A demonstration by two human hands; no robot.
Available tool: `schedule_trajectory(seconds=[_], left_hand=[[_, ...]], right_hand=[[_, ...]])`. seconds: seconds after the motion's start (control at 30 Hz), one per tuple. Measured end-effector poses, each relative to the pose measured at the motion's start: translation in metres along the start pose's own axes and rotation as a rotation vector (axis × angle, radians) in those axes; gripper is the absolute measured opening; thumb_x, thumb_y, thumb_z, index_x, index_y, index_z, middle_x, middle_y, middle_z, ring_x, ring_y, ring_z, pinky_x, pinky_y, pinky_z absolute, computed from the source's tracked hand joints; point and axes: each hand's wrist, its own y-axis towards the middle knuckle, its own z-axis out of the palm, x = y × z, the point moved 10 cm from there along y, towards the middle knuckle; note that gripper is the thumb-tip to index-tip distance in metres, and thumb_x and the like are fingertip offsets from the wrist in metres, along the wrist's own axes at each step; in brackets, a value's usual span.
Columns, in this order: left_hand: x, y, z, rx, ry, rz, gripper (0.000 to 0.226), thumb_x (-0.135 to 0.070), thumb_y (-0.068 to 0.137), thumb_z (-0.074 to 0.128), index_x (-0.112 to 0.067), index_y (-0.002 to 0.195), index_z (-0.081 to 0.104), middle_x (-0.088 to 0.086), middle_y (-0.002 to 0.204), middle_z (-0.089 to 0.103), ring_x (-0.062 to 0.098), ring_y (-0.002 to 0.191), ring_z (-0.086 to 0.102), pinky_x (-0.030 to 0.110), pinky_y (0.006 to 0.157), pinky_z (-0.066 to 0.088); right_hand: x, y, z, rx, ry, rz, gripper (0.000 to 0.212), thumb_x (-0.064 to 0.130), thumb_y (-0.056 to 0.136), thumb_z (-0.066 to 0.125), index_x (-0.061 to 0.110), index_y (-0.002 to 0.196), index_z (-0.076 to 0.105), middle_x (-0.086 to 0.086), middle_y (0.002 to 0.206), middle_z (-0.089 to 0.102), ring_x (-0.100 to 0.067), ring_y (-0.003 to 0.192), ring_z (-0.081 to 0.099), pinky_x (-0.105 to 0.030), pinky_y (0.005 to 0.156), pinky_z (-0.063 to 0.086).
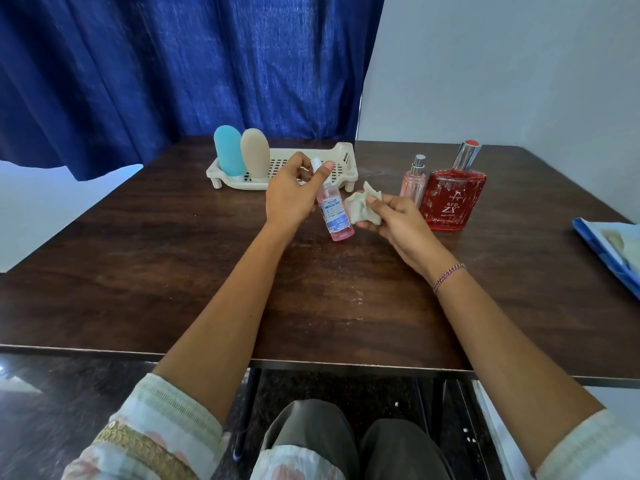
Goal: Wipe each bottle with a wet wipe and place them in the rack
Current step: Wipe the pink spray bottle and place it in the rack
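Note:
My left hand (290,195) grips a pink spray bottle (334,213) with a blue label by its upper part, tilted above the table. Just to its right, my right hand (394,220) pinches a crumpled pale wet wipe (364,206) close to the bottle's side. The cream slotted rack (346,157) stands at the back of the table. A blue bottle (228,150) and a beige bottle (255,153) stand upright in its left end. On the right stand a small pink perfume bottle (414,181) and a large red perfume bottle (453,199).
The dark wooden table (173,271) reaches to a front edge near my knees. A blue packet (609,251) lies at the right edge. A blue curtain (173,64) hangs behind the table, and a pale wall is at the right.

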Motion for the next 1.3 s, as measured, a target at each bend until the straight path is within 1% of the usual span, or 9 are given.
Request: schedule_trajectory(seconds=[0.1, 0.2, 0.37, 0.57, 0.7, 0.8, 0.87, 1.07, 1.3], left_hand=[[0.000, 0.000, 0.000, 0.001, -0.004, 0.005, 0.031, -0.048, 0.087, 0.059, -0.018, 0.090, 0.050, -0.008, 0.088, 0.058, 0.011, 0.067, 0.064, 0.019, 0.052, 0.052], [-0.001, 0.000, 0.000, -0.001, -0.008, 0.011, 0.032, -0.048, 0.087, 0.060, -0.018, 0.089, 0.050, -0.004, 0.087, 0.061, 0.012, 0.067, 0.064, 0.019, 0.051, 0.052], [-0.001, 0.000, 0.000, -0.007, -0.005, 0.034, 0.031, -0.049, 0.085, 0.061, -0.021, 0.080, 0.048, -0.001, 0.081, 0.061, 0.013, 0.066, 0.064, 0.020, 0.052, 0.052], [0.005, 0.002, -0.006, -0.048, 0.021, 0.011, 0.035, -0.056, 0.082, 0.061, -0.025, 0.075, 0.046, 0.003, 0.082, 0.062, 0.024, 0.078, 0.065, 0.047, 0.073, 0.056], [0.005, 0.001, -0.005, -0.056, 0.032, -0.003, 0.036, -0.054, 0.082, 0.061, -0.021, 0.079, 0.048, 0.003, 0.084, 0.062, 0.023, 0.078, 0.066, 0.045, 0.073, 0.057], [0.005, 0.001, -0.005, -0.058, 0.037, -0.002, 0.037, -0.056, 0.081, 0.061, -0.023, 0.075, 0.046, 0.003, 0.081, 0.061, 0.024, 0.077, 0.065, 0.048, 0.072, 0.056], [0.005, 0.001, -0.007, -0.065, 0.040, -0.006, 0.037, -0.057, 0.081, 0.061, -0.025, 0.073, 0.044, 0.001, 0.077, 0.058, 0.025, 0.078, 0.065, 0.049, 0.071, 0.056], [0.005, 0.000, -0.009, -0.077, 0.039, -0.002, 0.040, -0.060, 0.079, 0.061, -0.026, 0.070, 0.042, 0.005, 0.076, 0.060, 0.027, 0.075, 0.065, 0.050, 0.069, 0.055], [0.004, 0.000, -0.009, -0.065, 0.042, -0.010, 0.038, -0.059, 0.081, 0.060, -0.026, 0.072, 0.042, 0.006, 0.083, 0.062, 0.025, 0.078, 0.065, 0.048, 0.072, 0.056]], right_hand=[[0.007, -0.003, -0.001, -0.042, -0.208, -0.074, 0.033, 0.021, 0.097, 0.047, 0.003, 0.122, 0.057, -0.007, 0.110, 0.065, -0.013, 0.086, 0.066, -0.028, 0.076, 0.057], [0.039, -0.015, -0.001, -0.183, -0.605, -0.380, 0.030, 0.022, 0.093, 0.055, 0.015, 0.122, 0.060, 0.007, 0.103, 0.063, -0.008, 0.076, 0.063, -0.017, 0.058, 0.054], [0.058, -0.030, 0.019, -0.176, -0.686, -0.644, 0.018, 0.009, 0.081, 0.069, 0.017, 0.097, 0.071, 0.003, 0.098, 0.069, 0.001, 0.083, 0.059, -0.012, 0.070, 0.050], [0.053, -0.029, 0.032, -0.043, -0.683, -0.620, 0.028, 0.032, 0.088, 0.061, 0.010, 0.102, 0.071, 0.004, 0.094, 0.064, -0.002, 0.085, 0.058, -0.015, 0.075, 0.048], [0.057, -0.030, 0.031, -0.049, -0.727, -0.649, 0.019, 0.016, 0.087, 0.064, 0.015, 0.104, 0.071, 0.003, 0.100, 0.066, -0.002, 0.091, 0.058, -0.008, 0.078, 0.044], [0.055, -0.028, 0.026, -0.070, -0.734, -0.614, 0.036, 0.008, 0.081, 0.069, 0.025, 0.113, 0.066, 0.002, 0.111, 0.066, -0.005, 0.102, 0.059, -0.015, 0.089, 0.046], [0.057, -0.030, 0.023, -0.116, -0.753, -0.623, 0.047, 0.009, 0.077, 0.073, 0.028, 0.119, 0.062, 0.002, 0.105, 0.067, -0.001, 0.096, 0.060, -0.014, 0.089, 0.045], [0.057, -0.030, 0.030, -0.072, -0.670, -0.614, 0.044, 0.008, 0.072, 0.078, 0.014, 0.114, 0.066, 0.002, 0.096, 0.068, -0.001, 0.081, 0.060, -0.014, 0.079, 0.051], [0.057, -0.030, 0.034, -0.055, -0.780, -0.639, 0.034, 0.009, 0.076, 0.075, 0.011, 0.109, 0.069, 0.001, 0.104, 0.065, -0.006, 0.089, 0.060, -0.016, 0.084, 0.050]])
